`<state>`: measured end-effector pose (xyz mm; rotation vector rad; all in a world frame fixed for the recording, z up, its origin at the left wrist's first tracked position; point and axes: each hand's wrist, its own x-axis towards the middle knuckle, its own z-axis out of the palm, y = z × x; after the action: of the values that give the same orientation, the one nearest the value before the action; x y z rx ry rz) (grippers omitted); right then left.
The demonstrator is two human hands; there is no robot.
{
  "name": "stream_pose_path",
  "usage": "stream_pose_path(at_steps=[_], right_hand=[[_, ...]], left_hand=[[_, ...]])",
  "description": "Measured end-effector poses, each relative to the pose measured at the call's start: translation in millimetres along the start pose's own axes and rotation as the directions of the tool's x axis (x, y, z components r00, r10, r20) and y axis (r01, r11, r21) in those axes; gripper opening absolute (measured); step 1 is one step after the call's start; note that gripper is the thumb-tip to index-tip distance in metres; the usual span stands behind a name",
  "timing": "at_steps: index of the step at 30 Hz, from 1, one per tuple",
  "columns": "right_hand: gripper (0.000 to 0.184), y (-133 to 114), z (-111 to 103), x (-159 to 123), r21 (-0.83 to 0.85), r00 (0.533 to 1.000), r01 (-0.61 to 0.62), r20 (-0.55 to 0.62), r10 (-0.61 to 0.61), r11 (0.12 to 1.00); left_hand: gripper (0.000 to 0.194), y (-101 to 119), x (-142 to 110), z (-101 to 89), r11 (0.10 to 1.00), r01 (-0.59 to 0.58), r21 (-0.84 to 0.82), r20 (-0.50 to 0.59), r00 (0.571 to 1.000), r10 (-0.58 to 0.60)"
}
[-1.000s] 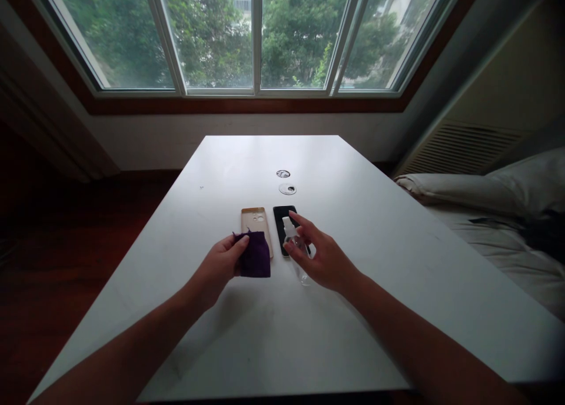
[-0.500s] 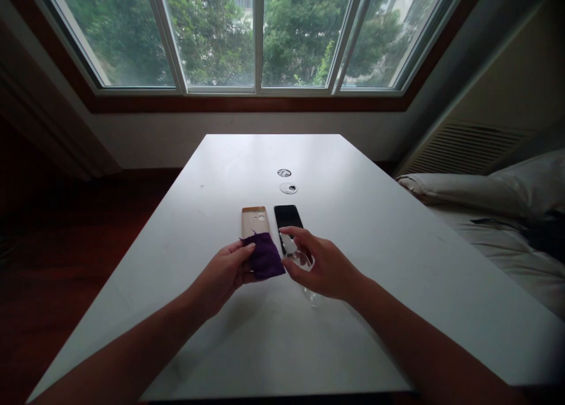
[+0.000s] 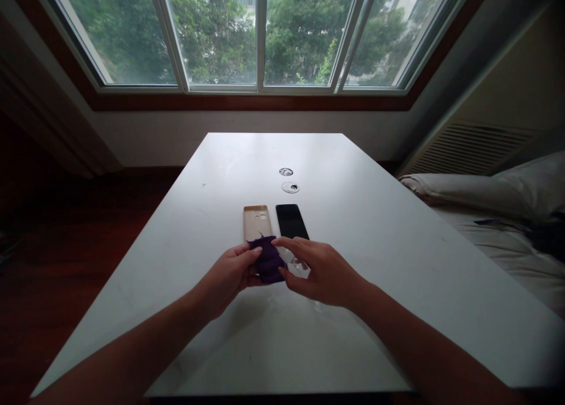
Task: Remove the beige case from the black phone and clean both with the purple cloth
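My left hand (image 3: 238, 264) pinches a small dark purple cloth (image 3: 268, 264) between thumb and fingers, above the near part of the table. My right hand (image 3: 324, 269) is closed around a clear spray bottle (image 3: 300, 267) with a white nozzle, much of it hidden by the hand. Its index fingertip and thumb reach the cloth's right edge. Just beyond the hands lie a beige phone case (image 3: 256, 221) on the left and a black smartphone (image 3: 292, 221) on the right, their near ends covered by the hands and cloth.
The white table (image 3: 198, 346) stretches toward the window (image 3: 260, 40). Two round cable-hole covers (image 3: 289, 187) are set in its top beyond the phone. To the right is a bed or couch with pale covers (image 3: 477, 187).
My right hand has moved left with the spray bottle and its fingertips now meet the cloth. The cloth is more bunched, and more of the smartphone's far part shows.
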<state>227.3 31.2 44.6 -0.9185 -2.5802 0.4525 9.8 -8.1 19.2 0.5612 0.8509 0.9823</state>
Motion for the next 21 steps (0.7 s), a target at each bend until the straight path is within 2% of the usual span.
stream_pose_path(at_steps=[5, 11, 17, 21], right_hand=[[0.05, -3, 1, 1, -0.012, 1.0, 0.01, 0.008, -0.01, 1.0], [0.047, -4, 4, 1, -0.083, 0.999, 0.003, -0.042, -0.007, 0.997], [0.048, 4, 0, 0, -0.284, 0.992, -0.054, -0.123, 0.02, 0.957], [0.045, 7, -2, 0, -0.349, 0.989, -0.051, -0.149, -0.002, 0.936]], left_hand=[[0.034, 1, 0, 1.3, 1.0, 0.005, 0.007, -0.002, 1.0, -0.005], [0.035, 0, 2, 1.2, 1.0, -0.008, -0.016, -0.011, 1.0, 0.008], [0.037, -1, 3, -1.4, 1.0, -0.022, 0.006, -0.024, 0.999, 0.022], [0.039, -2, 4, -2.6, 1.0, -0.026, 0.006, -0.018, 0.999, 0.027]])
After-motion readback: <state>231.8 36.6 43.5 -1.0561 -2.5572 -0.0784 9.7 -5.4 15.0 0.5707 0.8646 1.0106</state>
